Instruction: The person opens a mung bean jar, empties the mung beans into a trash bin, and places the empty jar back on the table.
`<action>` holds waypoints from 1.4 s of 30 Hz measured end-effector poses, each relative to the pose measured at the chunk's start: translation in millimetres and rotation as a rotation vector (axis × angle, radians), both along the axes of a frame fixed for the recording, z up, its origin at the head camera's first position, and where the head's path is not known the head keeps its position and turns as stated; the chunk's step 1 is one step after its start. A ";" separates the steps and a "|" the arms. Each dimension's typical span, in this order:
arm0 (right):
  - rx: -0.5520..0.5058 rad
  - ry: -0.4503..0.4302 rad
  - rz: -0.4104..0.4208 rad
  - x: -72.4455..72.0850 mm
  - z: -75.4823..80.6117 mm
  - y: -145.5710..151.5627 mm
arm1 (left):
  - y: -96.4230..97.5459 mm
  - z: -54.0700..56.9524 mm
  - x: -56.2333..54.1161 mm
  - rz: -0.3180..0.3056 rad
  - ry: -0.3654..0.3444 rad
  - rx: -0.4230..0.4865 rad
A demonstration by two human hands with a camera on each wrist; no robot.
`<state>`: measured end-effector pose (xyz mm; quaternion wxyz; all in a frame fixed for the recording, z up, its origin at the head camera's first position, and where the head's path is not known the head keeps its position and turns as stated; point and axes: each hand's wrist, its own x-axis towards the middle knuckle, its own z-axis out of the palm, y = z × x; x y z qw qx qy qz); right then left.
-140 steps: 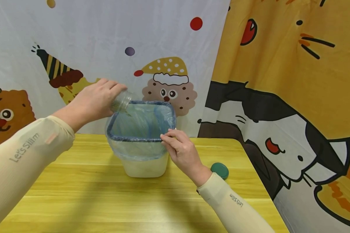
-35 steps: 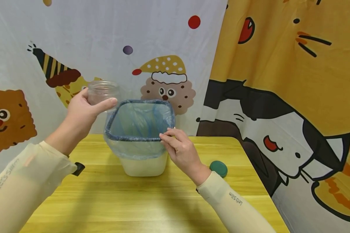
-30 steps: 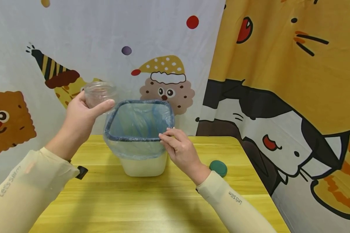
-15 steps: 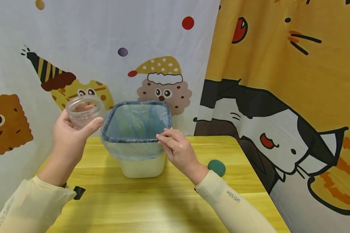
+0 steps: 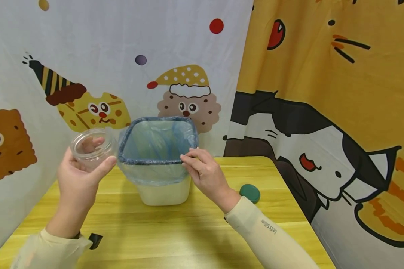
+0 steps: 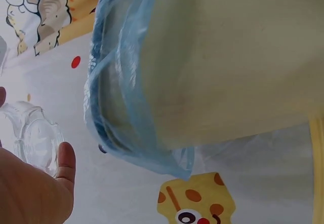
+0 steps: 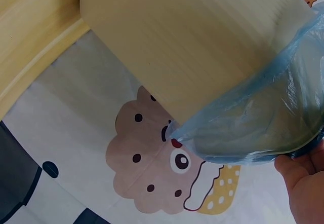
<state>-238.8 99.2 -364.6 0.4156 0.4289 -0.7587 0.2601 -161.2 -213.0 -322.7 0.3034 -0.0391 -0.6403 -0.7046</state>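
Note:
My left hand [image 5: 75, 185] grips a clear jar [image 5: 93, 161], fingers behind it and thumb along its near side. The jar has no lid on, stands upright with its mouth tipped slightly toward me, and looks empty. It is above the table, just left of a pale bin [image 5: 165, 194]. A translucent blue bag [image 5: 155, 174] lines that bin and folds down over its rim. At the bin's front right corner, my right hand [image 5: 207, 173] pinches the bagged rim. In the right wrist view, the thumb and fingers meet the bag [image 7: 253, 122] at its edge.
A green round lid [image 5: 250, 193] lies on the wooden table [image 5: 175, 239], right of my right hand. Behind the table hangs a cartoon-printed curtain [image 5: 104, 45]. The table's right edge runs beyond the lid.
Earlier my left hand held the jar tipped over the bin's mouth. It has since turned upright, shifted left and come lower. The right hand keeps its place on the rim.

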 end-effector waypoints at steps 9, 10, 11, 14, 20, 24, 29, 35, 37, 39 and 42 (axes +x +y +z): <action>-0.003 0.014 0.005 -0.6 0.6 0.3 | 9.2 -18.5 11.8 0.008 -0.030 0.042; -0.001 0.019 0.006 -0.5 0.7 0.3 | 9.4 -20.7 12.7 0.012 -0.033 0.050; 0.002 0.025 0.006 -0.5 0.8 0.2 | 9.6 -22.9 13.6 0.014 -0.038 0.060; 0.007 0.037 0.006 -0.3 0.8 0.0 | 9.5 -30.4 15.8 0.022 -0.052 0.078; 0.011 0.035 0.009 0.6 0.4 -0.3 | 11.1 -44.7 20.3 0.040 -0.088 0.108; 0.010 0.028 0.010 1.2 -1.0 0.5 | 13.6 -52.6 22.8 0.048 -0.111 0.129; 0.009 0.023 0.011 1.8 -1.4 0.9 | 17.0 -62.4 26.3 0.062 -0.146 0.144; 0.020 0.024 0.004 3.5 -0.3 0.7 | 20.6 -75.4 31.7 0.054 -0.185 0.100; 0.033 0.023 -0.006 4.1 -1.0 1.1 | 21.7 -79.6 32.9 0.045 -0.194 0.094; 0.052 0.014 -0.023 5.3 -1.5 1.6 | 22.9 -83.1 33.9 0.039 -0.205 0.092; 0.087 -0.005 -0.049 6.8 -3.0 3.1 | 24.8 -86.7 34.7 0.032 -0.221 0.098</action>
